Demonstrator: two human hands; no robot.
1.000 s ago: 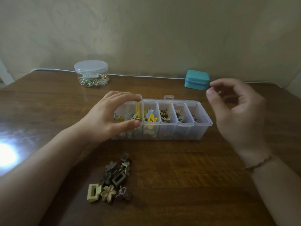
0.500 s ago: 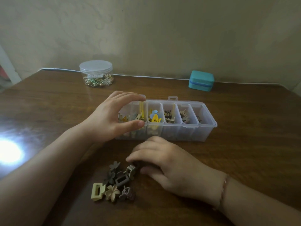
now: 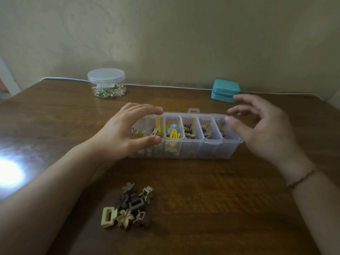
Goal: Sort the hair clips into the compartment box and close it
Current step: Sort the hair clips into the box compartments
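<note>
The clear compartment box (image 3: 191, 150) stands open at the table's middle, with clips in its several compartments. My left hand (image 3: 125, 133) grips its left end, thumb on the front wall and fingers over the back rim. Blurred by motion, my right hand (image 3: 261, 126) hovers over the box's right end. Its fingers are spread above the rightmost compartment, and I see nothing between them. A pile of loose hair clips (image 3: 128, 205) lies near the front: brown and beige flowers, rectangular claws, and a pale green claw (image 3: 107, 217).
A round clear jar (image 3: 106, 82) with a lid holds small trinkets at the back left. A teal zip case (image 3: 225, 90) sits at the back right, near a white cable along the wall. A bright glare spot lies on the table's left edge.
My right hand went down to the clip pile, then rose to the box's right end. A small dark clip at the pile's top is gone. My left hand stayed on the box.
</note>
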